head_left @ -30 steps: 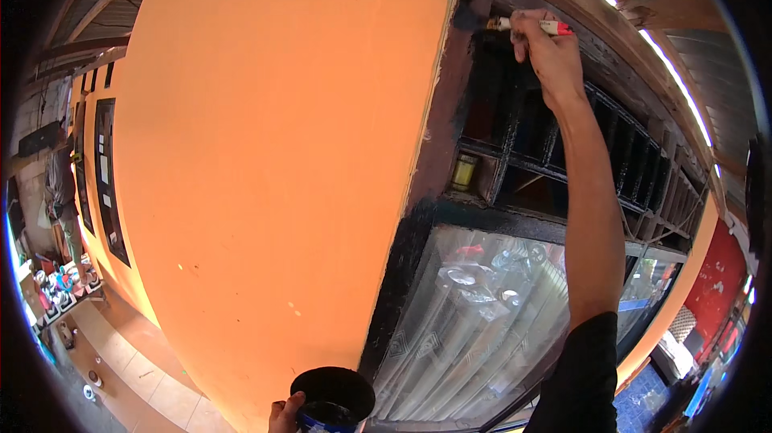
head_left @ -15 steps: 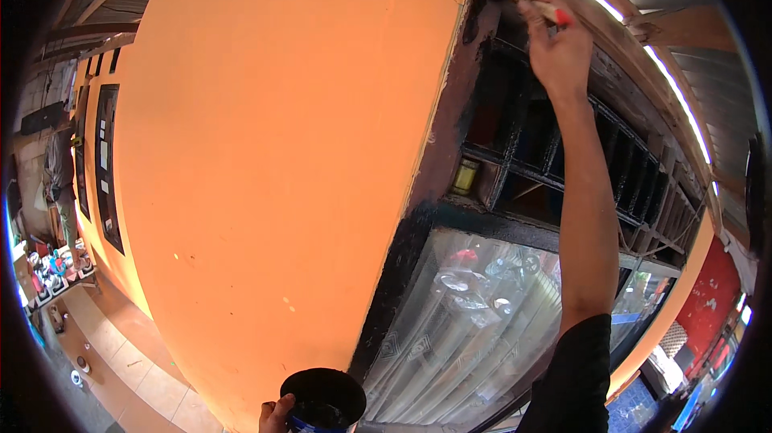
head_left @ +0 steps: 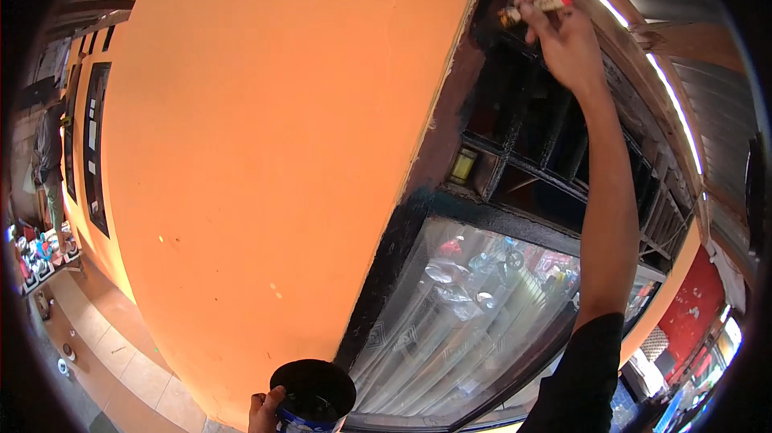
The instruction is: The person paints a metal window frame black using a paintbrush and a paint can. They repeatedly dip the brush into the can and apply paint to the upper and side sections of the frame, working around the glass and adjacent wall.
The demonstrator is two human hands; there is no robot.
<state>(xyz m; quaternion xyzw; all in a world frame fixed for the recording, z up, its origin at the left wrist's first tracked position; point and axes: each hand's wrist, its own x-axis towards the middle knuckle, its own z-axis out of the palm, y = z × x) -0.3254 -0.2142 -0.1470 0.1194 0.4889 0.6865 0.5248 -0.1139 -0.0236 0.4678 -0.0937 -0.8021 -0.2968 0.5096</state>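
Note:
High at the upper right, my right hand is closed around a paintbrush with a pale handle and a red end. Its bristles are at the top corner of the wooden window frame, where dark paint lies over brown; whether they touch the wood I cannot tell. Low in the view, my left hand grips the rim of a paint can, blue outside and dark inside, with the thumb over the edge.
An orange wall fills the left and middle. Right of it are a curtained glass pane and dark upper slats. Roof beams run close above my right hand. Far left, a person stands on a bench holding several items.
My right hand has drawn the brush slightly down and to the right, and the brush is now tilted with its red end up. The view has shifted a little.

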